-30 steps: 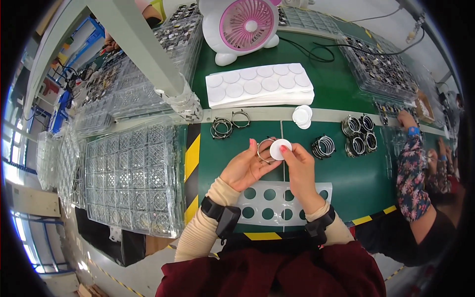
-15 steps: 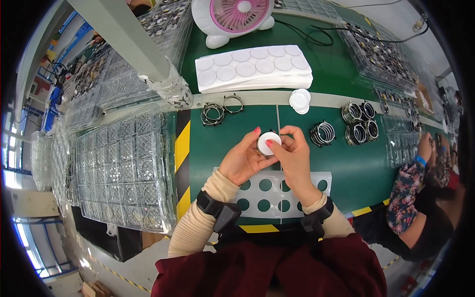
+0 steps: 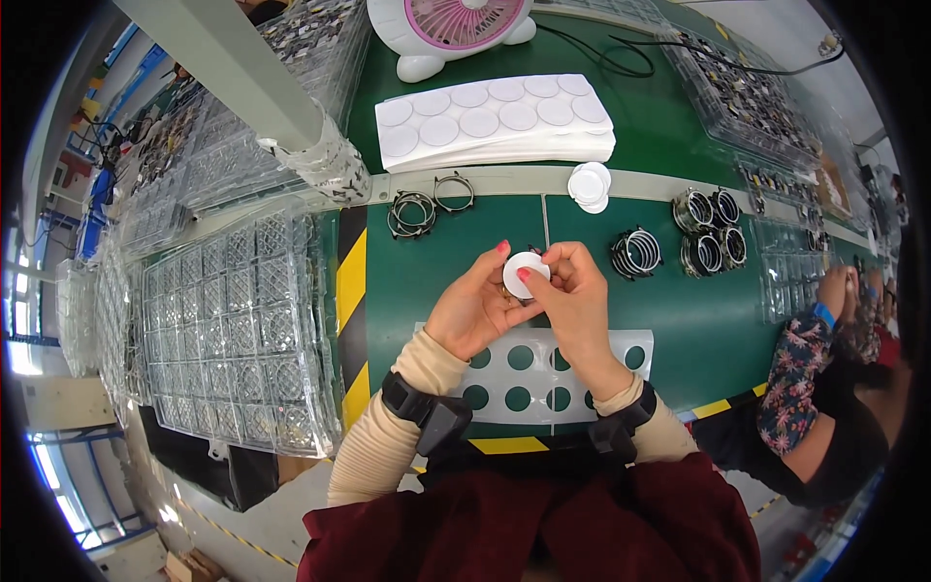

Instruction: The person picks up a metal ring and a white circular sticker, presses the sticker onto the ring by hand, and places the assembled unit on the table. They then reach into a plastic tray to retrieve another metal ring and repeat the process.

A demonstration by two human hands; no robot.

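Note:
My left hand [image 3: 472, 308] is closed around the edge of a small round watch-case-like part, mostly hidden under a white round disc [image 3: 525, 275]. On top of the disc presses the thumb of my right hand [image 3: 576, 301], its fingers curled at the far edge. Below my hands lies a translucent sheet with round cutouts [image 3: 520, 399]. Beyond them, to the left, are several metal rings [image 3: 412, 214] and a single ring [image 3: 453, 193]. To the right stands a stack of rings [image 3: 636, 253]; a small pile of loose white discs [image 3: 589, 186] lies farther back.
A stack of white sheets with round stickers [image 3: 495, 120] sits behind, before a pink-and-white fan [image 3: 456, 24]. Clear compartment trays [image 3: 238, 335] are at left, beside a post [image 3: 228, 78]. More ring stacks [image 3: 709, 231] stand at right, near a co-worker's arm [image 3: 800, 378].
The whole view has shifted slightly. My hands keep nearly the same grip, and the white disc stays under my right thumb.

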